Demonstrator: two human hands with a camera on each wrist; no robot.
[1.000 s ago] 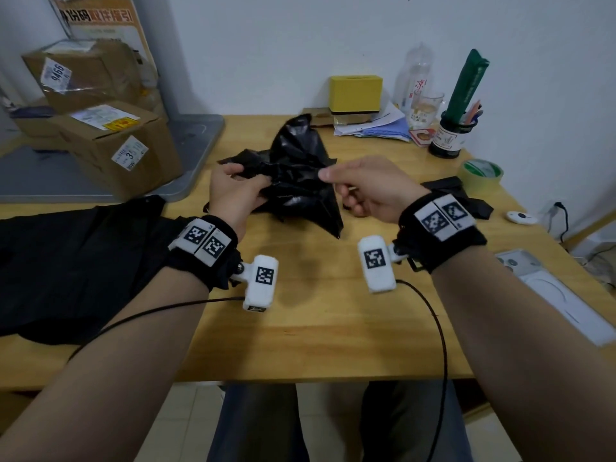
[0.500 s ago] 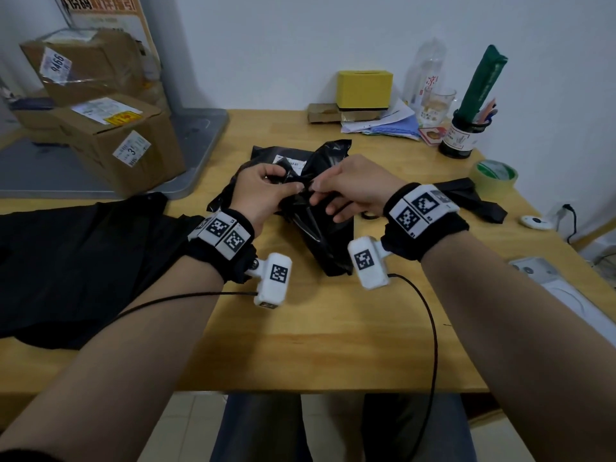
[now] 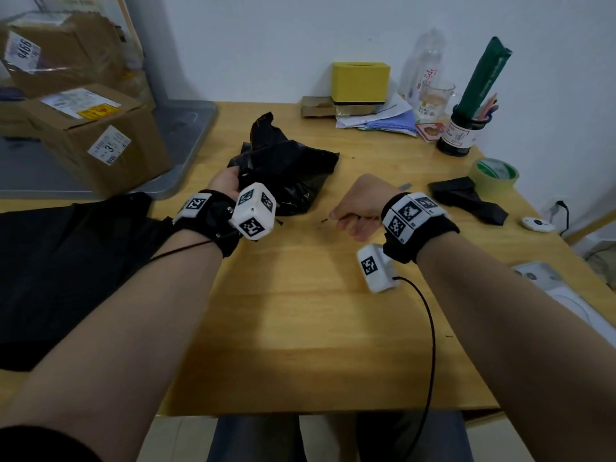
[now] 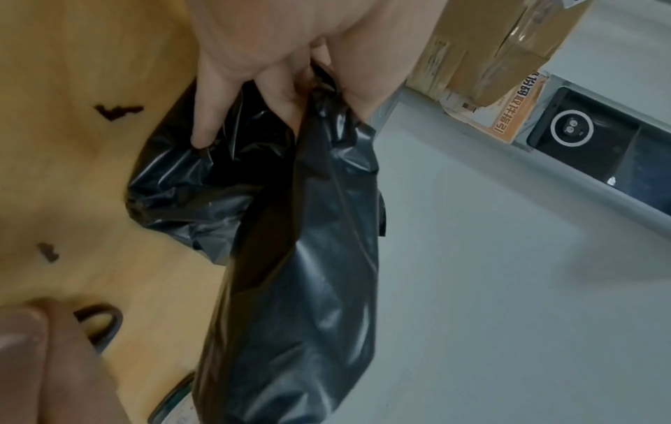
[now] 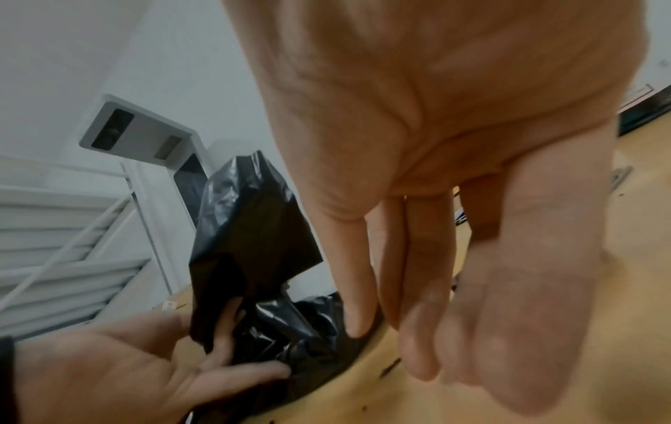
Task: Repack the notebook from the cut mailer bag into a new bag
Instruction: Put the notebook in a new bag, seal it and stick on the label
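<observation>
A crumpled black mailer bag (image 3: 293, 168) lies on the wooden table (image 3: 300, 311), with one flap standing up at its far end. My left hand (image 3: 226, 180) is palm up at the bag's left edge, fingers curled into its folds. The left wrist view shows those fingers (image 4: 279, 94) pinching the black plastic (image 4: 308, 287). My right hand (image 3: 358, 205) hovers to the right of the bag, apart from it. Its fingers (image 5: 417, 287) hang relaxed and hold nothing. A dark scissors handle (image 4: 100, 324) lies on the table beside it. No notebook shows.
Cardboard boxes (image 3: 100, 138) stand on a grey tray at the back left. A large black sheet (image 3: 66, 261) covers the table's left side. A folded black bag (image 3: 466, 201), a tape roll (image 3: 495, 173), a pen jar (image 3: 461, 135) and a yellow box (image 3: 360, 83) sit right and back.
My right hand has let go of the bag and drawn back to the right. My left hand has turned palm up, still holding the bag, which now lies lower and further back.
</observation>
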